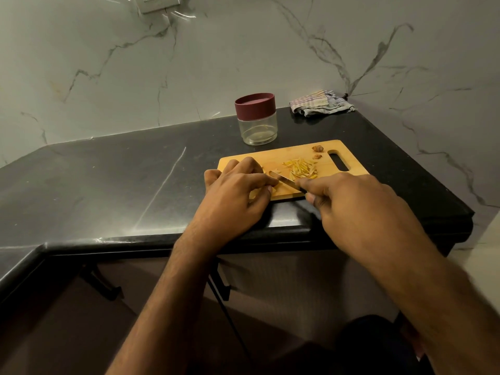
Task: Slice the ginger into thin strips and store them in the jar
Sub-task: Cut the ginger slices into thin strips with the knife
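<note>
Gripping the knife (284, 182), the right hand (351, 207) is slicing ginger pinned under the left hand (238, 190); cut strips (300, 167) are lying on the board (297, 150), the jar (257, 119) still lidded.

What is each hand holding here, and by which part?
The right hand grips the knife by its handle, blade over the cutting board. The left hand pins a ginger piece under its fingertips; the piece is mostly hidden.
</note>
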